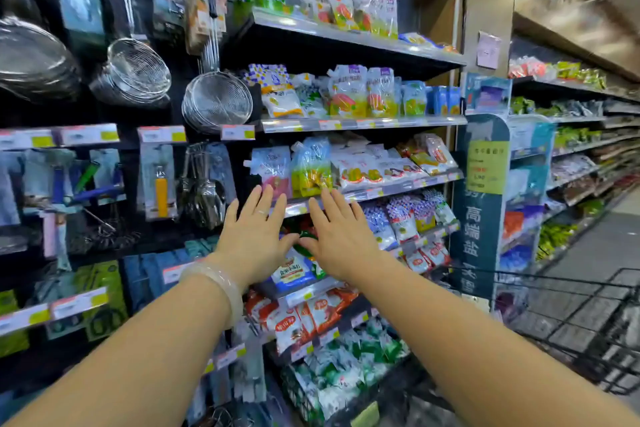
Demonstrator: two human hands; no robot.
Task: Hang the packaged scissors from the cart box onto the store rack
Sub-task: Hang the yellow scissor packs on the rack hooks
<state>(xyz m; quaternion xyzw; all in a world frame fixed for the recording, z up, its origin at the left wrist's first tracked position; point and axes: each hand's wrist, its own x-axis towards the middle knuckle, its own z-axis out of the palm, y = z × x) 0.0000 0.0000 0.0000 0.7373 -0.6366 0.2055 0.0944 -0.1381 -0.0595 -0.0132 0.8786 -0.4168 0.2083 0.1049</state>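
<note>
Holding nothing: left hand (254,239) and right hand (341,241) flat, fingers spread; cart (568,319) at four o'clock, scissors unseen, hanging undone.

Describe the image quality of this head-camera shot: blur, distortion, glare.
Head view: wide-angle bending curves the shelf edges and the pillar; motion blur smears the hanging utensils at left and the far aisle at right; glare streaks the metal shelf rail and the wire skimmer; the left hand and right hand at centre are sharpest.
</note>
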